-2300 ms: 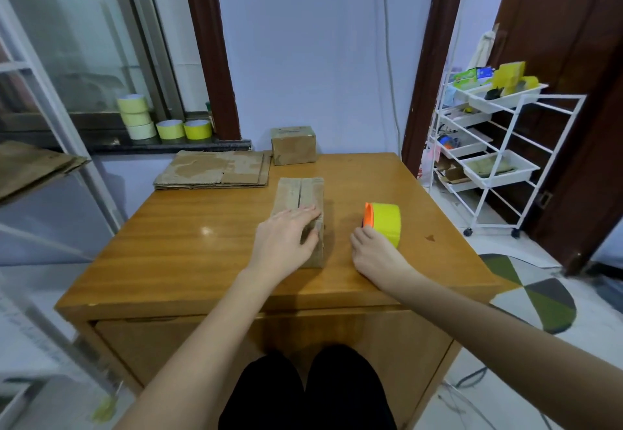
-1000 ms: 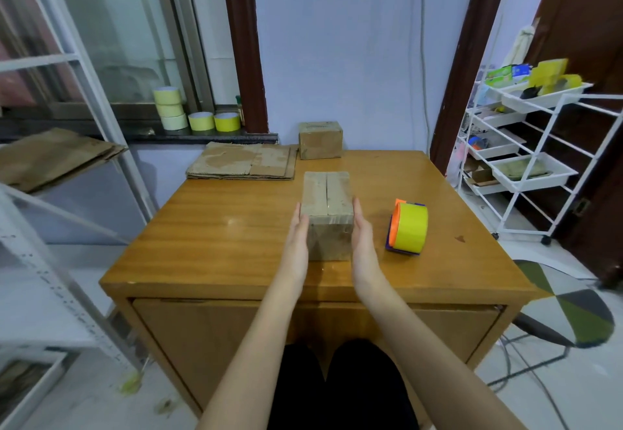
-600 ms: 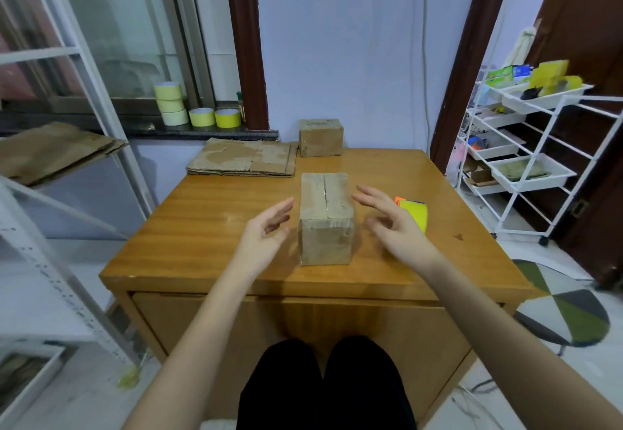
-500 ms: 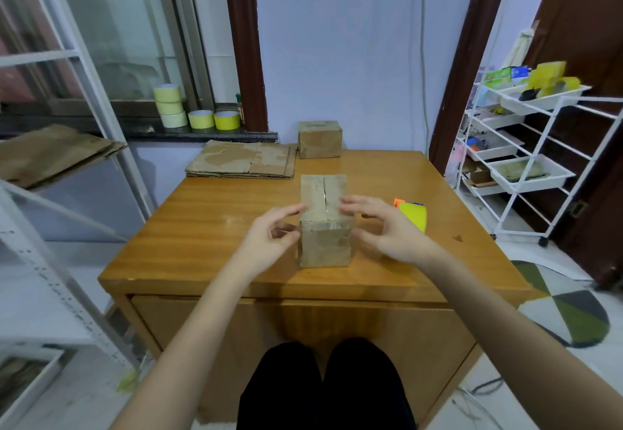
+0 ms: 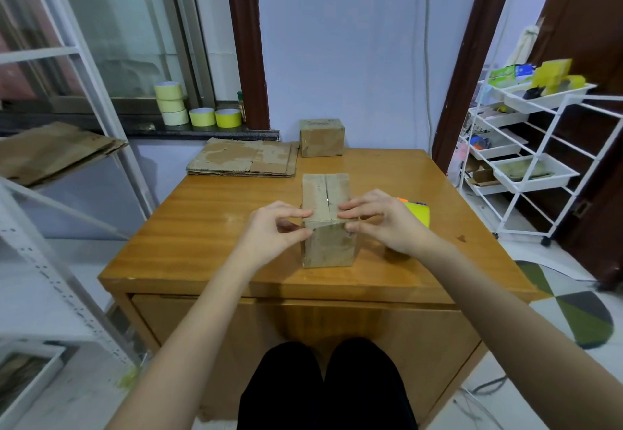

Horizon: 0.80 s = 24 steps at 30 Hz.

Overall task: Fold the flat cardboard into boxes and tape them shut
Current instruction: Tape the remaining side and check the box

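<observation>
While both hands (image 5: 273, 230) (image 5: 381, 219) pinch the box's (image 5: 328, 224) near top corners mid-table, flaps look shut but untaped; next it needs the tape (image 5: 418, 214), just right.

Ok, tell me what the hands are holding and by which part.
Both hold the cardboard box on the table. The left hand pinches its near top-left corner, the right hand its near top-right corner, fingers on the top flaps and thumbs lower down.
</observation>
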Motion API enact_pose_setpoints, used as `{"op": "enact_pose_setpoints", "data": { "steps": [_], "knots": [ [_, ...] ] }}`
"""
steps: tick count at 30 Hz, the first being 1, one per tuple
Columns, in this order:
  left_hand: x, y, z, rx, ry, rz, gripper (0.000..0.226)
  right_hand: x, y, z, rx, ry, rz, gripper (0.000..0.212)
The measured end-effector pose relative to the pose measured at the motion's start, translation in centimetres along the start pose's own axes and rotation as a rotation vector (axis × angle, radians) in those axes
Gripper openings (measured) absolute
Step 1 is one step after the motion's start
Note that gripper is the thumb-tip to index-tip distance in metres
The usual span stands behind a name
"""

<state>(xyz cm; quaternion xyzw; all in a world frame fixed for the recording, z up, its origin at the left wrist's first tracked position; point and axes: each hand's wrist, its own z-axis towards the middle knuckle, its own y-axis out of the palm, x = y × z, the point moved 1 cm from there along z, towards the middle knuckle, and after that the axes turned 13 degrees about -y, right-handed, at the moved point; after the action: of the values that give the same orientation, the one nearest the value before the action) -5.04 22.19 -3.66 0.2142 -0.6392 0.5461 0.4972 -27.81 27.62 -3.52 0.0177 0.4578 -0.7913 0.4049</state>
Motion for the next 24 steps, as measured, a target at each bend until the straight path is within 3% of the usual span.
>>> {"op": "enact_pose_setpoints", "data": {
  "steps": [4,9,18,21,24],
  "knots": [
    [-0.2,-0.4,0.2,-0.054,0.001,0.017,0.035,0.1,0.3,-0.3,0.036,-0.016,0.010,0.027],
    [-0.6,-0.3,0.1,-0.047,0.027,-0.004,0.038,0.5,1.1,-0.6,0.018,-0.148,-0.182,0.032],
    [-1.9,0.9,-0.7,-0.022,0.105,0.101,0.059,1.0,1.9,-2.3,-0.171,-0.170,-0.290,0.076],
    [-0.9,0.5,-1.0,-0.012,0.049,0.145,0.043,0.0,1.2,-1.8,-0.055,-0.067,-0.064,0.057],
    [0.7,0.2,-1.1,0.020,0.017,0.184,0.032,-0.8,0.6,-0.4,0.047,0.109,0.092,0.022]
  ]
}}
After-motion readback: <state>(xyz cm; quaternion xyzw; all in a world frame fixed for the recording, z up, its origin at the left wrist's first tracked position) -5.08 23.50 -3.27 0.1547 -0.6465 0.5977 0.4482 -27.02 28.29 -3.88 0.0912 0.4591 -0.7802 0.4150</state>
